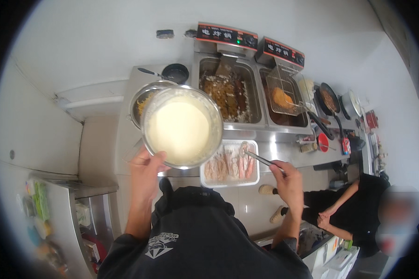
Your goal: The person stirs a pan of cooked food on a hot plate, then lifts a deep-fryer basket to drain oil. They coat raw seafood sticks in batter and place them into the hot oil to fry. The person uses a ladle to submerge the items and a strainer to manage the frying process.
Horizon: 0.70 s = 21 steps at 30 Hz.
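Observation:
My left hand (150, 164) grips the rim of a steel mixing bowl (181, 127) holding pale yellow batter, raised over the counter. My right hand (287, 179) is closed on metal tongs (260, 158), whose tips reach the flour-dusted strips of raw meat (245, 164) in a white plastic tray (203, 181) at the counter's front edge. Whether the tips pinch a strip cannot be told. Behind the tray, the left fryer (260, 104) holds oil with floating crumbs and browned pieces. An orange-yellow fried piece (282, 98) lies in a wire basket (271, 82) over the right fryer.
Left of the fryers are a second metal bowl (132, 122), partly covered, and a small black pan (176, 72). A frying pan (327, 97), a red bowl (323, 142) and a white pot (352, 103) stand at right. Another person (356, 209) is at the right, hands together.

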Each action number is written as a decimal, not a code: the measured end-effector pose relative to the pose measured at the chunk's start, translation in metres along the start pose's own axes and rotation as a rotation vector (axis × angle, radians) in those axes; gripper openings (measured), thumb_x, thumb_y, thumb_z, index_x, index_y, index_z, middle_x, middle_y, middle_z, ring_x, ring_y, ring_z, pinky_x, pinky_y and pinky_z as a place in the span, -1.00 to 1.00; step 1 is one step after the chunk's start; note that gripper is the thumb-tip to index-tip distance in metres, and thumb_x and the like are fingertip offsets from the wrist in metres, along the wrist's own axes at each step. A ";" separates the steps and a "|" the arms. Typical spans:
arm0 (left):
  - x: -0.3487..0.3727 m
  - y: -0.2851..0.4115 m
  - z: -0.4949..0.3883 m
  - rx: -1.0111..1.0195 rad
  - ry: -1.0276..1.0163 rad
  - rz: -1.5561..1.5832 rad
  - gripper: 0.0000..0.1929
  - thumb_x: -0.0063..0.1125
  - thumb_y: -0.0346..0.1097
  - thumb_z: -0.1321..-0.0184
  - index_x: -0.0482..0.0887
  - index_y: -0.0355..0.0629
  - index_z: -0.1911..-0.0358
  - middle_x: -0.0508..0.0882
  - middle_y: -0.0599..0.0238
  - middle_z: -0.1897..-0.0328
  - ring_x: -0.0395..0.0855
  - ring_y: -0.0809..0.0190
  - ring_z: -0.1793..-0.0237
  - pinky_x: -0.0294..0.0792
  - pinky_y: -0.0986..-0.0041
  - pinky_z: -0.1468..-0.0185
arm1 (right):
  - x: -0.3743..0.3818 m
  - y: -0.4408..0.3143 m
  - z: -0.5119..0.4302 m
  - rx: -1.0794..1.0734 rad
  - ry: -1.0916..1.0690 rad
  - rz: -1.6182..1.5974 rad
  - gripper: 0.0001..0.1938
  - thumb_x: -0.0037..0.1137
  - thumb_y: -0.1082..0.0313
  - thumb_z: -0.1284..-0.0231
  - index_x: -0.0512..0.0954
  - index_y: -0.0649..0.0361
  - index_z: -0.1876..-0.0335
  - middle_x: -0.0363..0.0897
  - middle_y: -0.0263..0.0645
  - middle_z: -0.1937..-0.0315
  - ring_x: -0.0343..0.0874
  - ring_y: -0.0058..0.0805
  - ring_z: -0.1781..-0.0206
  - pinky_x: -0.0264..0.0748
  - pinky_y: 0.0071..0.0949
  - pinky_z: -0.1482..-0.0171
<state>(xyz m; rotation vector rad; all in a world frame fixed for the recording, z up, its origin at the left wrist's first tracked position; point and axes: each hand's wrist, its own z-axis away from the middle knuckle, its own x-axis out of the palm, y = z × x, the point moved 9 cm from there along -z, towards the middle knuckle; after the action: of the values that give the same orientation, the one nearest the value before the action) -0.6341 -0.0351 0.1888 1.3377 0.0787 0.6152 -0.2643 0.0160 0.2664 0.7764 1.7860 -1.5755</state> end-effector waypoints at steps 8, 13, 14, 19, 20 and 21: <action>0.031 0.002 -0.001 -0.004 -0.151 0.040 -0.88 0.16 -0.50 -0.24 0.70 -0.42 0.38 0.23 0.18 -0.54 0.65 0.32 -0.02 0.58 0.66 0.26 | 0.036 -0.144 -0.044 -0.527 -0.174 0.200 -0.81 0.20 0.29 -0.24 0.65 0.18 0.11 0.58 -0.15 0.39 0.61 -0.16 0.34 0.49 -0.26 0.29; 0.040 0.007 0.003 0.102 -0.190 0.051 -0.86 0.16 -0.47 -0.27 0.73 -0.38 0.19 0.57 0.37 -0.10 0.69 0.37 0.13 0.62 0.59 0.25 | 0.079 -0.165 -0.076 -0.705 -0.174 0.512 -0.85 0.15 0.27 -0.26 0.55 0.19 0.25 0.51 -0.15 0.35 0.63 -0.20 0.30 0.55 -0.25 0.33; 0.039 0.003 0.002 0.071 -0.176 0.049 -0.86 0.16 -0.47 -0.27 0.72 -0.38 0.20 0.57 0.36 -0.10 0.69 0.36 0.13 0.62 0.59 0.25 | 0.082 -0.166 -0.079 -0.705 -0.160 0.573 -0.85 0.14 0.28 -0.26 0.53 0.20 0.28 0.50 -0.15 0.33 0.64 -0.22 0.30 0.57 -0.27 0.34; 0.036 0.004 -0.003 0.094 -0.157 0.056 -0.86 0.17 -0.46 -0.27 0.72 -0.40 0.21 0.57 0.36 -0.12 0.69 0.35 0.15 0.62 0.58 0.24 | 0.081 -0.174 -0.052 -0.787 -0.167 0.551 -0.84 0.14 0.25 -0.26 0.52 0.15 0.18 0.44 -0.21 0.36 0.61 -0.21 0.31 0.52 -0.26 0.34; 0.035 0.004 -0.004 0.077 -0.141 0.057 -0.85 0.17 -0.46 -0.26 0.71 -0.40 0.20 0.57 0.35 -0.12 0.69 0.35 0.16 0.62 0.57 0.25 | 0.082 -0.173 -0.046 -0.804 -0.194 0.546 -0.83 0.14 0.25 -0.26 0.51 0.15 0.17 0.44 -0.22 0.37 0.61 -0.21 0.32 0.52 -0.27 0.34; 0.035 0.005 -0.006 0.081 -0.137 0.056 -0.85 0.17 -0.46 -0.26 0.71 -0.40 0.20 0.57 0.35 -0.12 0.69 0.35 0.17 0.62 0.56 0.25 | 0.082 -0.172 -0.045 -0.802 -0.224 0.522 -0.83 0.15 0.26 -0.26 0.51 0.14 0.17 0.43 -0.22 0.36 0.61 -0.21 0.32 0.52 -0.26 0.33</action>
<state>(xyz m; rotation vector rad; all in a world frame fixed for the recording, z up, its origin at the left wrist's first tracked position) -0.6088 -0.0137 0.2017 1.4607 -0.0455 0.5710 -0.4523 0.0428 0.3141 0.5638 1.6603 -0.5059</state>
